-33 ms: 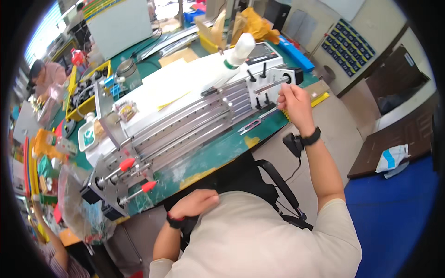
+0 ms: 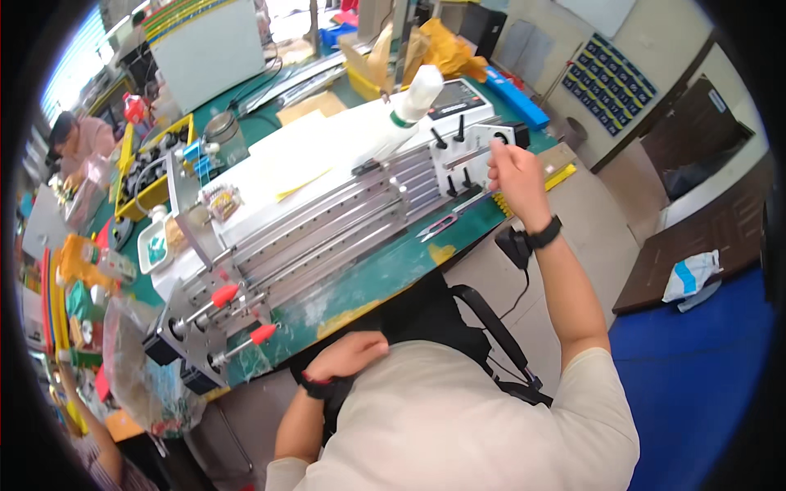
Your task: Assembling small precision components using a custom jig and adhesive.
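A long aluminium linear-rail machine frame (image 2: 319,217) lies across the green bench. At its right end plate (image 2: 458,151), with black clamp levers, my right hand (image 2: 517,176) is raised with closed, pinched fingers. A slim silver bar (image 2: 467,159) runs across that plate to the fingertips; whether they grip it or something smaller is hidden. My left hand (image 2: 348,354) rests on my lap against my shirt, fingers loosely extended, partly hidden, with nothing visible in it. Pink-handled snips (image 2: 440,227) lie on the bench in front of the frame.
A white bottle (image 2: 419,94) leans behind the frame, before a scale (image 2: 454,98). Red-tipped handles (image 2: 262,333) jut from the near left end. A yellow bin (image 2: 155,196) of dark parts stands left. Beside my right wrist is a black adapter (image 2: 514,245) with a cable. Other people are at the left.
My right hand has risen slightly against the end plate, its fingers nearer the black ring there. The view has shifted a little. My left hand has hardly moved.
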The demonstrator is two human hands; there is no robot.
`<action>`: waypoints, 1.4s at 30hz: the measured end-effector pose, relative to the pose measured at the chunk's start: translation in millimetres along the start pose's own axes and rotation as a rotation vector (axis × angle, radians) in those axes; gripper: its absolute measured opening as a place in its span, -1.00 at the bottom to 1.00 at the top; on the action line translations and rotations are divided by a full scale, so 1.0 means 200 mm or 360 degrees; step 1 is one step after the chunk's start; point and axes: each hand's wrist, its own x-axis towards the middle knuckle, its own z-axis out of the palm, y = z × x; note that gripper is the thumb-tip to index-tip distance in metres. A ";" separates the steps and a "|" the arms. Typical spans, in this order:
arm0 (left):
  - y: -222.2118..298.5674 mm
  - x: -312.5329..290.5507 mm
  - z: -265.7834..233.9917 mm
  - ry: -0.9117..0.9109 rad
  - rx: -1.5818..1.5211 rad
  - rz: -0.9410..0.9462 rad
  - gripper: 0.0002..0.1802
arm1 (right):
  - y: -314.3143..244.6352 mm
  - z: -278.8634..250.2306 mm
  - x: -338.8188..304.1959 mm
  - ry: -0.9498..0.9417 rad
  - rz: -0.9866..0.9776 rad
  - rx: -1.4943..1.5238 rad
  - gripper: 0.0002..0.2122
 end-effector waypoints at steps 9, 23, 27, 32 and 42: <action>-0.35 0.24 0.11 0.0216 0.0039 -0.0336 -0.74 | -0.07 -0.06 0.22 -0.0231 0.0391 -0.0066 -0.78; -0.37 0.24 0.09 0.0218 -0.0014 -0.0428 -0.69 | -0.05 0.08 0.17 0.0128 0.0670 0.0488 -0.87; -0.39 0.23 0.09 0.0228 -0.0011 -0.0441 -0.73 | -0.01 0.17 0.09 0.0292 0.0571 0.0748 -0.90; -0.35 0.23 0.08 0.0230 -0.0021 -0.0398 -0.73 | -0.03 0.34 -0.17 0.0168 0.0628 0.1313 -0.89; -0.38 0.22 0.09 0.0223 -0.0038 -0.0419 -0.67 | -0.01 0.35 -0.25 0.0073 0.0703 0.1582 -0.93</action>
